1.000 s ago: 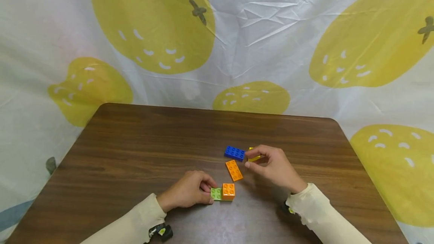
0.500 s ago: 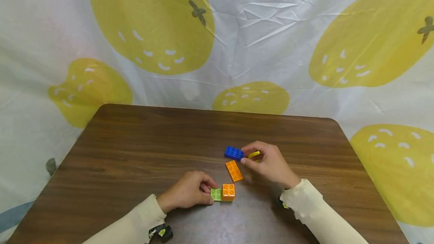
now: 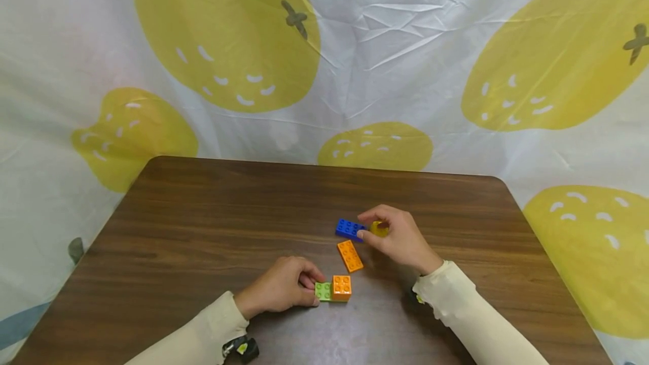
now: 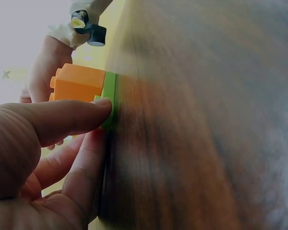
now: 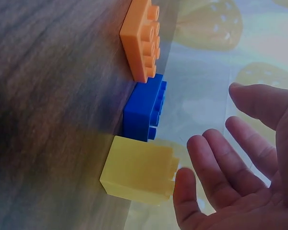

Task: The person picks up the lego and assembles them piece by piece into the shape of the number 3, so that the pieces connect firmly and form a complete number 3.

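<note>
My left hand (image 3: 286,284) pinches the left end of a flat green toy building brick (image 3: 323,291) between thumb and fingers. A taller orange brick (image 4: 80,82) is stacked on the green one's other end, studs facing up. Over the blue brick (image 5: 143,111) hovers my right hand (image 3: 398,236), its thumb and fingers spread and loosely bent around no brick. In the right wrist view its fingertips are near the studs of a yellow brick (image 5: 138,168). The head view shows that yellow brick partly hidden behind the hand.
A flat orange brick (image 3: 350,256) with two rows of studs lies between the blue brick and the stacked pair. All stand on a dark wood-grain table (image 3: 228,207). Behind its far edge hangs a white curtain (image 3: 395,61) with yellow fruit prints.
My right hand has shifted a little left and away from me, from beside the yellow brick to over the blue one. My left hand and the stacked bricks have stayed put.
</note>
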`<action>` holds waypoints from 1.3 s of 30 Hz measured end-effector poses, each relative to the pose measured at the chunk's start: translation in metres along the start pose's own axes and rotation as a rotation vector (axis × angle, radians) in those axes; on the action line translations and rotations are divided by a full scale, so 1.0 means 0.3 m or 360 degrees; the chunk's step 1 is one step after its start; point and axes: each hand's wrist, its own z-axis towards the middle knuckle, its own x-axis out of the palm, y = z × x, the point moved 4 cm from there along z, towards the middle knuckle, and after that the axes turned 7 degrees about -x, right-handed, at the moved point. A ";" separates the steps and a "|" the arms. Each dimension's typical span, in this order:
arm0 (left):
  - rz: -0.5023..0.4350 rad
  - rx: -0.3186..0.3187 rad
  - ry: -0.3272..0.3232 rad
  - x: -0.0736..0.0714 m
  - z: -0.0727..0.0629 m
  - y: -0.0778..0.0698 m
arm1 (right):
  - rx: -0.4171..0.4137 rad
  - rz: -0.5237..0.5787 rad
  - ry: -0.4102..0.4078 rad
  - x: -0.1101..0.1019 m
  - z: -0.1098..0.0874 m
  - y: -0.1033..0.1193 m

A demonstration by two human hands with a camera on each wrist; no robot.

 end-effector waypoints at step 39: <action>-0.0015 -0.0057 0.0033 0.002 0.004 0.005 | 0.0042 -0.0214 0.0385 0.082 0.044 -0.089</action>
